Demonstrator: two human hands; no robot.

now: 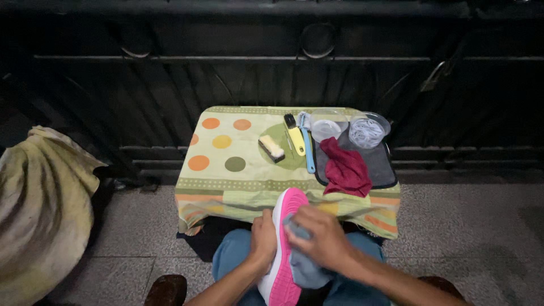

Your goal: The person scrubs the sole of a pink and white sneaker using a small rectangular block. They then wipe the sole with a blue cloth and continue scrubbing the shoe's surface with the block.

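Observation:
A shoe with a pink sole edge (285,243) rests on my lap, toe pointing away from me. My left hand (263,237) grips its left side. A grey-blue cloth (305,266) is pressed against the shoe by my right hand (321,235). Just beyond my knees stands a small table under a pale green cloth with coloured dots (226,144).
On the table lie a small block brush (271,148), a yellow brush (294,135), a blue-handled brush (307,146), a dark red rag (347,168) on a black tray (381,165) and two clear plastic containers (368,129). A dark metal gate stands behind. A yellowish fabric bundle (39,209) sits left.

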